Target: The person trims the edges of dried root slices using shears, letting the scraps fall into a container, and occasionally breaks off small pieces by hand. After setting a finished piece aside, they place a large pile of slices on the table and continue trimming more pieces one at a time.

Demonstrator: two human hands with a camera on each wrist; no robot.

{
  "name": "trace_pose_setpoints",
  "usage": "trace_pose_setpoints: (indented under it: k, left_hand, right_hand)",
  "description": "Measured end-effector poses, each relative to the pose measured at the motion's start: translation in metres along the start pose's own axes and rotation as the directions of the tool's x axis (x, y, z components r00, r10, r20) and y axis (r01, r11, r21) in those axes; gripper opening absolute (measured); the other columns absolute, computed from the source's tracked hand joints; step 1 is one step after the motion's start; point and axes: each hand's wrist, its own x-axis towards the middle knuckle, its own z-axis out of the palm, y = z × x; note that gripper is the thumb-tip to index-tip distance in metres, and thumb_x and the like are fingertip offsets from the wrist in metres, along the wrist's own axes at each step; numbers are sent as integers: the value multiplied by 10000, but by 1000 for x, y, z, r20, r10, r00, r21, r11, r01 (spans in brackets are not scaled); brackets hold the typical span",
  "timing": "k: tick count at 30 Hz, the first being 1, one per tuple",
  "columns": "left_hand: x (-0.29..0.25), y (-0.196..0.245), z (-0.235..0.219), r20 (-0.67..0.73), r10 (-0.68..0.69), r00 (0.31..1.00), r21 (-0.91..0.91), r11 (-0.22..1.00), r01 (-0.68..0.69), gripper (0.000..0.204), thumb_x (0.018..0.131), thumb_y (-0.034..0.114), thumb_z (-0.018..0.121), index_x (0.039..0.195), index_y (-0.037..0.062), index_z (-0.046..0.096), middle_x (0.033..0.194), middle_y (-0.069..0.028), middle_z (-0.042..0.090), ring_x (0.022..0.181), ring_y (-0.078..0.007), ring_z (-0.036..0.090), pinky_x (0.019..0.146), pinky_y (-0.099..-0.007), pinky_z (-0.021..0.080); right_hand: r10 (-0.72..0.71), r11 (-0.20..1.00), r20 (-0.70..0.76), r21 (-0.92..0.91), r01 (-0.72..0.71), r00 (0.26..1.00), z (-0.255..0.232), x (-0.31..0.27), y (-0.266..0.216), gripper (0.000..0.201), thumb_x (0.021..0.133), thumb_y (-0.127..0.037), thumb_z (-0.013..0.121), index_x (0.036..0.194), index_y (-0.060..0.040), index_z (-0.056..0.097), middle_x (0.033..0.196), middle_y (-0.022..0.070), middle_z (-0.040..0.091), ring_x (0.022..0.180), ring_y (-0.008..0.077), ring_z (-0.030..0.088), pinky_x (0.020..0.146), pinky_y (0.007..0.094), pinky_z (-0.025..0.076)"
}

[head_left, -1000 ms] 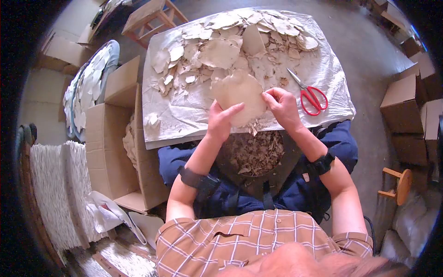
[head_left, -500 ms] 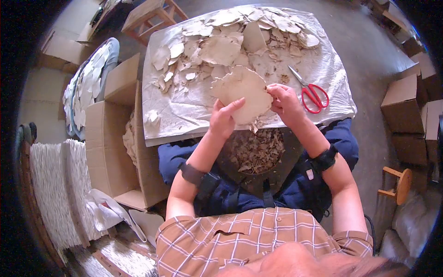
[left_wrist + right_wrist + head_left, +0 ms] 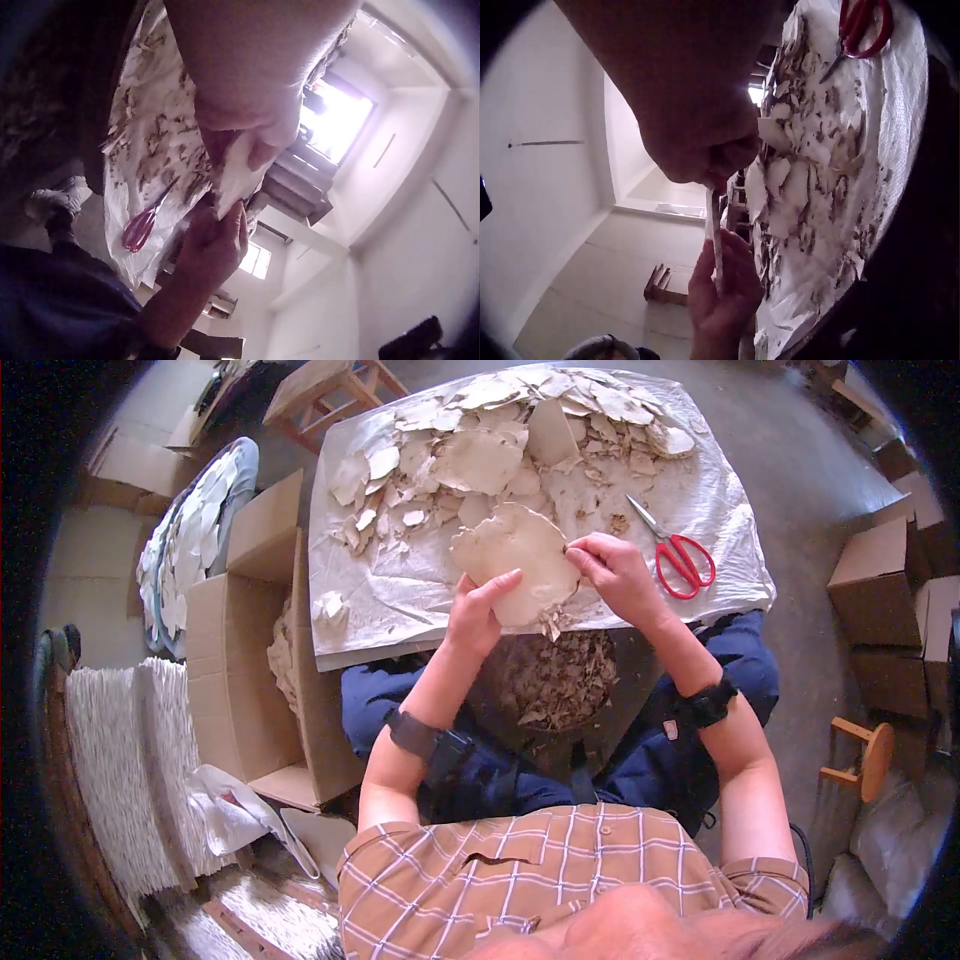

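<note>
A flat, roundish, cream-coloured piece (image 3: 525, 550) with a ragged edge is held up over the near side of the cloth-covered table. My left hand (image 3: 478, 610) grips it at the lower left, thumb across its upper face and fingers beneath. At its right edge, my right hand (image 3: 612, 572) pinches the rim between thumb and fingertips. The right wrist view shows the piece edge-on as a thin strip (image 3: 717, 240) between both hands. Scissors (image 3: 683, 565) with red handles lie on the cloth to the right of my right hand.
Broken pale pieces (image 3: 480, 460) cover the far part of the white cloth (image 3: 400, 600). Brown scraps (image 3: 560, 680) fill a round container between the knees. An open cardboard box (image 3: 225, 680) stands left of the table, with a wooden stool (image 3: 868, 762) at the right.
The cream piece has shifted and turned slightly in my hands. My right hand first moved down along its right edge, then back up, and still works at that rim.
</note>
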Motion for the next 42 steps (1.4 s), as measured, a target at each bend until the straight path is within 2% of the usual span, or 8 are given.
trace_pose_setpoints:
  k: [9, 12, 26, 29, 31, 35, 39, 42]
  left_hand:
    - [-5, 11, -2, 15, -29, 999, 92, 995, 28, 369, 705, -21, 599, 1061, 7, 505, 983, -91, 573, 892, -193, 565, 786, -319, 462]
    - [0, 12, -2, 39, -58, 998, 3, 998, 58, 373, 703, -21, 602, 1061, 9, 505, 974, -85, 577, 882, -187, 568, 776, -312, 464]
    - [-3, 23, 11, -125, 183, 975, 67, 982, -176, 286, 721, -1, 607, 1000, -9, 542, 980, -75, 582, 855, -178, 573, 754, -306, 473]
    - [-7, 41, 1, -88, 504, 859, 592, 720, -362, 228, 691, 13, 631, 915, 23, 590, 932, -68, 591, 837, -192, 576, 743, -305, 471]
    - [-11, 50, -4, 628, 658, 415, 650, -151, -745, 191, 627, 43, 654, 812, 66, 610, 860, -58, 585, 827, -215, 579, 740, -320, 463]
    - [-27, 45, -9, 820, 451, 353, 554, -473, -685, 163, 600, 99, 628, 746, 95, 555, 848, -27, 571, 849, -236, 569, 813, -417, 432]
    - [-29, 41, -1, 828, 437, 351, 541, -459, -704, 148, 621, 51, 629, 740, 82, 547, 855, -37, 574, 844, -202, 568, 796, -394, 450]
    - [-28, 32, 2, 207, 692, 691, 845, 230, -483, 140, 706, -19, 613, 812, 38, 541, 852, -75, 582, 760, -134, 558, 654, -251, 458]
  right_hand:
    - [-184, 898, 113, -386, 214, 976, -4, 0, -3, 178, 735, -154, 508, 680, 13, 538, 617, 136, 532, 617, 281, 543, 559, 360, 422]
    - [401, 814, 265, 336, -474, 877, -4, 2, -7, 177, 750, -148, 491, 698, 7, 561, 525, -10, 455, 527, 87, 459, 487, 242, 371]
    - [464, 670, -236, 724, -164, 854, -27, 22, 29, 97, 779, -139, 512, 740, -52, 534, 564, -31, 408, 431, 42, 343, 364, 197, 258]
    - [584, 515, 10, 768, -380, 812, -31, 20, 3, 131, 803, -196, 511, 733, -85, 511, 555, -40, 381, 383, 53, 291, 341, 207, 191]
    - [523, 402, 281, 751, -524, 804, -24, 8, 7, 163, 814, -225, 503, 714, -96, 505, 553, -46, 380, 382, 49, 295, 334, 203, 194]
    - [490, 431, 405, 656, -619, 772, -14, 1, 11, 197, 817, -259, 516, 698, -102, 504, 528, -59, 357, 373, 40, 279, 326, 200, 193]
    - [538, 504, 252, 668, -546, 804, -9, 4, 4, 165, 811, -242, 535, 730, -100, 513, 537, -68, 368, 379, 31, 284, 342, 190, 212]
    - [582, 541, 191, 634, -552, 790, -4, 7, 3, 109, 820, -194, 527, 822, -86, 508, 581, -53, 382, 398, 26, 278, 340, 181, 189]
